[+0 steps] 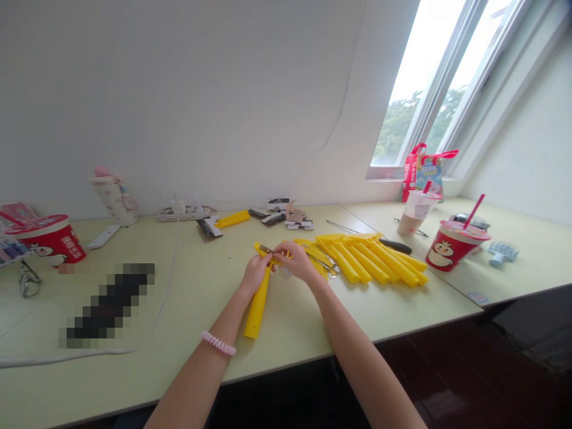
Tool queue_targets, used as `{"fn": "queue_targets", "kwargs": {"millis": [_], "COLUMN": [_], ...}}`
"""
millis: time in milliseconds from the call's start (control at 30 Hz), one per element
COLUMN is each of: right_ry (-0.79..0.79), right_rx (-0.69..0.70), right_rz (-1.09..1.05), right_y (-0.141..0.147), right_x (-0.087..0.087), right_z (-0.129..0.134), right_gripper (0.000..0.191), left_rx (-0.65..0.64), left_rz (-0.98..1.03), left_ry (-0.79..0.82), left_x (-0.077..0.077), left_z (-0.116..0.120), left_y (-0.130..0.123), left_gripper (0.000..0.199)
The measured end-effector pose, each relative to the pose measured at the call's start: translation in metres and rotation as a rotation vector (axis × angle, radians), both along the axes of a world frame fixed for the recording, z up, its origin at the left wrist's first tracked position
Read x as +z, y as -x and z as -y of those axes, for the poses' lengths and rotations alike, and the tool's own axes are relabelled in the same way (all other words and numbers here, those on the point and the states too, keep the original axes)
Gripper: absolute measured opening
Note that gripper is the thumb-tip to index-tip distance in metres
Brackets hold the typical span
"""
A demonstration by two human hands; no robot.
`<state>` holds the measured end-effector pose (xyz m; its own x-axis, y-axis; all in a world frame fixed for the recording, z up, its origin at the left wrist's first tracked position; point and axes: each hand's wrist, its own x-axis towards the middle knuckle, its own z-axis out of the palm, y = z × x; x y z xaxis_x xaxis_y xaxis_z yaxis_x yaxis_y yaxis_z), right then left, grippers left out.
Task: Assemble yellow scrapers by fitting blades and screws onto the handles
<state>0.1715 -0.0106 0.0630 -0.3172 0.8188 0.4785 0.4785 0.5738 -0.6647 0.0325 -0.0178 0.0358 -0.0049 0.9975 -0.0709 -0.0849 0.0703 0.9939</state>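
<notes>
Over table (277, 345), left hand (255, 274), right hand (295, 258), closed on yellow tool (257, 311)

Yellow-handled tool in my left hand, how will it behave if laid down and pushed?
The yellow-handled tool is probably stiff: its handle looks straight. That smooth, rounded handle may slide or start rolling, but the wider head would likely stop it.

It seems to be an ordinary indoor rm., home or small office, used also for handwork. Left of the window (429, 89) is plain white wall (201, 107), w/ power strip (187, 213) & bottle (111, 198) along its foot. Below the window, the pale surface (201, 277) carries a drink cup (453, 249), a carrier bag (424, 176) & many yellow handles (373, 265), like small-scale assembly wk.
</notes>
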Motion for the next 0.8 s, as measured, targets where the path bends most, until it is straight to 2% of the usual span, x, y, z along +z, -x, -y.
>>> {"fn": "queue_targets", "kwargs": {"millis": [167,367,667,800], "right_ry": [-0.007,0.097,0.276,0.306], "right_rx": [0.008,0.071,0.111,0.086], "right_rz": [0.011,-0.081,-0.207,-0.311], "right_y": [0.0024,0.0052,0.007,0.0023], "right_x": [-0.0037,-0.0091,-0.0078,-0.0042], "right_z": [-0.0017,-0.0049,-0.0025,-0.0045], "right_gripper": [0.023,0.022,0.011,0.012], "left_rx": [-0.061,-0.036,-0.027,-0.102], "left_rz": [-0.075,-0.156,-0.128,-0.102], "left_ry": [-0.019,-0.073,-0.097,-0.065], "left_x": [-0.002,0.0001,0.0004,0.002], "left_z": [-0.0013,0.0007,0.0017,0.0032], "left_y": [-0.0007,0.0,0.0003,-0.0005], "left_gripper": [0.029,0.031,0.033,0.036]}}
